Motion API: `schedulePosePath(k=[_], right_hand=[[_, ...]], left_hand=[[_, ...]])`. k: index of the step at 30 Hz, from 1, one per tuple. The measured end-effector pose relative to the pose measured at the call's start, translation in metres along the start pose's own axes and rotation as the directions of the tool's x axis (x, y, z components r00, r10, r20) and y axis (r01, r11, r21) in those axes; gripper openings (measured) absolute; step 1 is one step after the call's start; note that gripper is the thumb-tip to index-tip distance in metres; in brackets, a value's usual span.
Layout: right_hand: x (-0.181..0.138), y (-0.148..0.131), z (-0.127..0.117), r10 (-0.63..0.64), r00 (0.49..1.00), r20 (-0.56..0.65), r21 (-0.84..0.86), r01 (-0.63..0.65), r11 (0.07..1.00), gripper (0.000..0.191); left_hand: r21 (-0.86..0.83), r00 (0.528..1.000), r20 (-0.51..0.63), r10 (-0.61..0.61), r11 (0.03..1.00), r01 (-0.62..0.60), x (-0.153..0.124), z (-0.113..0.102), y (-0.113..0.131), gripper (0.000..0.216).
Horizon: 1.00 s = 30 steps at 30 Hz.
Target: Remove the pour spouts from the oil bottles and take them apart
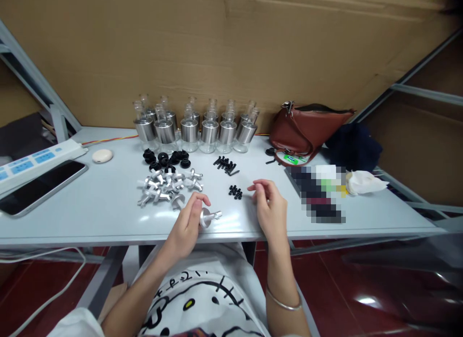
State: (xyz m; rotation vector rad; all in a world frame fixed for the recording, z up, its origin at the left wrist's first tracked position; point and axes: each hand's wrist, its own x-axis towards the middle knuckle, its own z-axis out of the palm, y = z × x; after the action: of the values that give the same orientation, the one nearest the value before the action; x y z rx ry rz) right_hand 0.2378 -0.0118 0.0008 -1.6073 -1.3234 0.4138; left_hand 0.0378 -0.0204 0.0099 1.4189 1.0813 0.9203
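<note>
My left hand is closed round a silver metal pump fitting near the table's front edge, its nozzle pointing right. My right hand hovers just right of it with fingers curled in a pinch; what they hold is too small to see. Between and behind the hands lie a small cluster of tiny black pieces and a pile of black stems. Left of these sits a heap of silver pump fittings, with black round caps behind it.
Several glass bottles with silver collars line the back by the cardboard wall. A brown bag, dark cloth and white tissue lie right. A phone, power strip and white oval case lie left.
</note>
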Motion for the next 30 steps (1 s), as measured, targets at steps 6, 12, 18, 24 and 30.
schedulePosePath(k=[6,12,18,24,30], right_hand=[[-0.028,-0.033,0.009,-0.15,0.981,0.121,0.249,0.117,0.961,0.029],[-0.042,-0.047,0.024,-0.421,0.792,0.442,0.308,0.307,0.9,0.024],[-0.042,-0.043,0.026,-0.573,0.738,0.357,0.102,0.578,0.809,0.023],[-0.043,-0.042,0.029,-0.736,0.664,0.132,0.122,0.726,0.677,0.031],[-0.052,-0.047,0.032,-0.691,0.721,0.045,0.248,0.662,0.707,0.035]], left_hand=[[-0.059,0.996,-0.088,0.025,0.998,-0.03,0.001,0.002,-0.002,0.04],[-0.105,0.994,-0.089,0.056,0.992,-0.066,0.002,0.0,0.001,0.031],[-0.184,0.998,-0.047,0.049,0.981,-0.057,0.004,0.0,0.004,0.029],[-0.233,0.993,-0.078,0.086,0.967,-0.102,-0.006,0.002,0.009,0.026],[-0.118,0.931,-0.21,0.297,0.938,-0.326,-0.015,0.008,0.01,0.006]])
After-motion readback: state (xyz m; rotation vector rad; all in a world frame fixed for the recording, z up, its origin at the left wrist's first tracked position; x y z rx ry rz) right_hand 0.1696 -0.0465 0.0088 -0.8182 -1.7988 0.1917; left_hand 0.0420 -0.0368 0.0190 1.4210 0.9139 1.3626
